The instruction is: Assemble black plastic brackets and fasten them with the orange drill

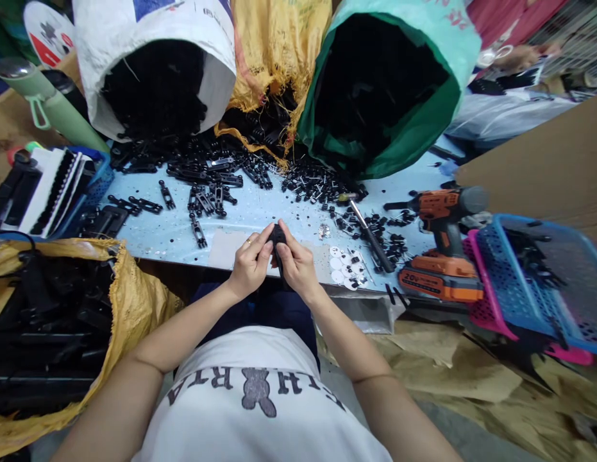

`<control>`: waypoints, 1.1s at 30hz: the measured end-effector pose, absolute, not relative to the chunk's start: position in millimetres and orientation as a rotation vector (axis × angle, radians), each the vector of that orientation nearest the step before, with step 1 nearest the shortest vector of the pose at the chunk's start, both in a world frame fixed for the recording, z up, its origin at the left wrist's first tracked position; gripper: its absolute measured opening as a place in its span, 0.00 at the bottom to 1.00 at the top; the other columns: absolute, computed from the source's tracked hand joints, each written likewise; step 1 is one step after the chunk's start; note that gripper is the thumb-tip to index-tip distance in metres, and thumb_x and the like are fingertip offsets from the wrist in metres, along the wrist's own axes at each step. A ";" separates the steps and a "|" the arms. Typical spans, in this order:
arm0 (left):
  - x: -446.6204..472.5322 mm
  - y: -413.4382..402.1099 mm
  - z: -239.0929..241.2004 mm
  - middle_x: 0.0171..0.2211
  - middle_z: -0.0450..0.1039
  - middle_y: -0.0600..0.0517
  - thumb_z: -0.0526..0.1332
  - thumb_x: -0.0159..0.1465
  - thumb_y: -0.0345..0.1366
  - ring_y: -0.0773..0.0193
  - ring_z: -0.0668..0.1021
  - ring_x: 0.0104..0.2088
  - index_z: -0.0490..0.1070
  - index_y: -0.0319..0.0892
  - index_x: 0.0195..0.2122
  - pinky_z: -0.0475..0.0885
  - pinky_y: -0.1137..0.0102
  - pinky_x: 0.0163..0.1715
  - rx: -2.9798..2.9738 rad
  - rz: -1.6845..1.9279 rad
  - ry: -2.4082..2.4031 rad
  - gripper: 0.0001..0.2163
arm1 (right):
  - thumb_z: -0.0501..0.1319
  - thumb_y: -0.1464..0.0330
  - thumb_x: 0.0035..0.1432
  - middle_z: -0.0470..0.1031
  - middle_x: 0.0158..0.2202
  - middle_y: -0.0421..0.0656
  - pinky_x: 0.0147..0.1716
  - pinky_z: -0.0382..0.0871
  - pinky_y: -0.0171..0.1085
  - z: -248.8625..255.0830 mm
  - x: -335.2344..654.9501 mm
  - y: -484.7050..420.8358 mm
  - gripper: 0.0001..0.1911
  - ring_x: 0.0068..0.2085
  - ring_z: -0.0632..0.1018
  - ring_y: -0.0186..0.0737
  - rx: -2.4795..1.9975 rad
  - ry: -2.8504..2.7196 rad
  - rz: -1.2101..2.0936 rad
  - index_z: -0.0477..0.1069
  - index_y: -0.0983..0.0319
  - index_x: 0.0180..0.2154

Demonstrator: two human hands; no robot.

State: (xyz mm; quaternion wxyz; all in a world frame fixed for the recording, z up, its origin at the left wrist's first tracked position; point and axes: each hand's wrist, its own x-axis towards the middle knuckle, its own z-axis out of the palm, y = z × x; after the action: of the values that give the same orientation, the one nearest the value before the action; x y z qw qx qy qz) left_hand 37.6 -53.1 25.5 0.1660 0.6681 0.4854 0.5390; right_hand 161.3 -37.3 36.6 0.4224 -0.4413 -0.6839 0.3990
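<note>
A small black part (277,236) at frame centre is pinched by fingers of the left hand (251,264) and right hand (294,264); its shape is mostly hidden. An orange drill (442,247) is seen at right.

You have even, fairly bright light from above — the pale blue surface (260,215) takes it with a soft sheen and no hard glare. Shadows are faint; only the mouths of the white sack (154,32) and the green sack (447,96) sink to plain black. The black part (277,236) pinched between your left hand (250,264) and right hand (297,266) loses its detail. Focus is sharp at centre — the edges bow and stretch, and the far right corner is soft.
</note>
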 end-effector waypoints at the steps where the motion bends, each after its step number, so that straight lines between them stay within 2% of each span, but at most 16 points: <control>1: 37.2 -53.3 27.1 0.43 0.73 0.44 0.47 0.68 0.39 0.62 0.75 0.41 0.63 0.41 0.57 0.72 0.66 0.42 1.916 1.541 1.370 0.18 | 0.49 0.55 0.62 0.73 0.31 0.42 0.28 0.72 0.35 36.0 162.3 -38.0 0.28 0.22 0.71 0.33 -1.095 -1.730 0.979 0.56 0.56 0.62; 8: 48.4 -52.9 19.5 0.44 0.74 0.43 0.46 0.68 0.38 0.61 0.76 0.43 0.64 0.40 0.56 0.72 0.65 0.43 1.888 1.613 1.434 0.18 | 0.48 0.55 0.63 0.76 0.35 0.46 0.35 0.73 0.38 33.5 165.3 -43.3 0.28 0.29 0.75 0.39 -1.128 -1.747 0.819 0.58 0.59 0.61; 14: 43.6 -44.2 41.8 0.42 0.74 0.45 0.45 0.68 0.38 0.62 0.76 0.40 0.63 0.42 0.57 0.72 0.66 0.41 1.814 1.391 1.376 0.18 | 0.46 0.50 0.62 0.75 0.28 0.43 0.27 0.74 0.39 35.3 162.3 -31.2 0.31 0.26 0.75 0.40 -1.176 -1.564 1.054 0.58 0.58 0.61; 17: 37.4 -39.4 41.0 0.37 0.74 0.48 0.49 0.67 0.38 0.63 0.76 0.36 0.64 0.44 0.56 0.72 0.68 0.37 1.711 1.192 1.401 0.18 | 0.46 0.50 0.62 0.73 0.24 0.40 0.21 0.72 0.38 30.0 164.9 -24.4 0.30 0.21 0.73 0.37 -1.170 -1.525 1.225 0.59 0.58 0.60; 19: 33.9 -38.0 25.2 0.32 0.74 0.51 0.53 0.65 0.39 0.65 0.76 0.31 0.62 0.45 0.57 0.73 0.70 0.32 1.554 1.103 1.419 0.19 | 0.46 0.51 0.62 0.74 0.26 0.40 0.23 0.73 0.38 21.6 169.7 -18.0 0.28 0.23 0.74 0.36 -1.183 -1.649 1.250 0.63 0.58 0.57; 22: 28.6 -42.0 -9.8 0.28 0.70 0.55 0.54 0.64 0.41 0.69 0.74 0.24 0.54 0.42 0.60 0.72 0.72 0.25 1.168 1.089 1.465 0.23 | 0.48 0.53 0.62 0.77 0.38 0.45 0.37 0.73 0.40 8.5 184.8 5.9 0.25 0.36 0.77 0.40 -1.277 -2.007 0.991 0.70 0.60 0.51; 24: 23.5 -49.0 -26.3 0.28 0.69 0.54 0.52 0.65 0.41 0.68 0.75 0.24 0.50 0.40 0.61 0.72 0.71 0.24 1.035 1.048 1.536 0.25 | 0.48 0.55 0.63 0.75 0.43 0.48 0.43 0.70 0.42 3.9 201.5 36.6 0.24 0.43 0.75 0.42 -1.415 -2.148 0.686 0.70 0.62 0.51; 27: 16.4 -59.8 -26.6 0.36 0.71 0.46 0.55 0.63 0.40 0.59 0.77 0.35 0.51 0.38 0.61 0.74 0.63 0.35 1.344 0.902 1.811 0.26 | 0.49 0.59 0.64 0.72 0.46 0.53 0.44 0.67 0.45 3.9 235.5 101.0 0.23 0.46 0.72 0.47 -1.644 -2.151 0.189 0.67 0.65 0.53; 30: 18.2 -58.7 -10.2 0.51 0.66 0.37 0.59 0.60 0.39 0.47 0.69 0.51 0.57 0.41 0.59 0.66 0.54 0.48 1.953 0.734 1.961 0.26 | 0.50 0.65 0.62 0.68 0.48 0.61 0.42 0.64 0.47 6.4 271.1 167.4 0.23 0.49 0.67 0.53 -1.894 -2.043 -0.149 0.63 0.70 0.55; 31: 21.0 -54.7 -5.9 0.54 0.64 0.38 0.59 0.60 0.38 0.46 0.66 0.55 0.59 0.43 0.58 0.63 0.53 0.50 2.139 0.660 1.881 0.25 | 0.52 0.67 0.61 0.68 0.47 0.62 0.42 0.62 0.47 7.6 280.8 185.5 0.24 0.49 0.67 0.54 -1.984 -2.038 -0.194 0.60 0.71 0.56; 33: 27.6 -43.7 -2.4 0.52 0.66 0.42 0.58 0.61 0.35 0.49 0.65 0.55 0.63 0.46 0.56 0.60 0.54 0.51 2.394 0.471 1.605 0.20 | 0.52 0.71 0.59 0.69 0.45 0.64 0.42 0.59 0.48 11.4 294.1 211.7 0.24 0.48 0.66 0.53 -2.135 -2.072 -0.197 0.60 0.75 0.56</control>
State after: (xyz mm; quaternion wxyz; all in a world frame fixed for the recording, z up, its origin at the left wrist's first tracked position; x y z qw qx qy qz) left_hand 27.6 -43.7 -2.4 0.1104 0.8147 0.5462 0.1602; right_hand 294.1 211.7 11.4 0.0797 -0.7138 -0.6926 -0.0660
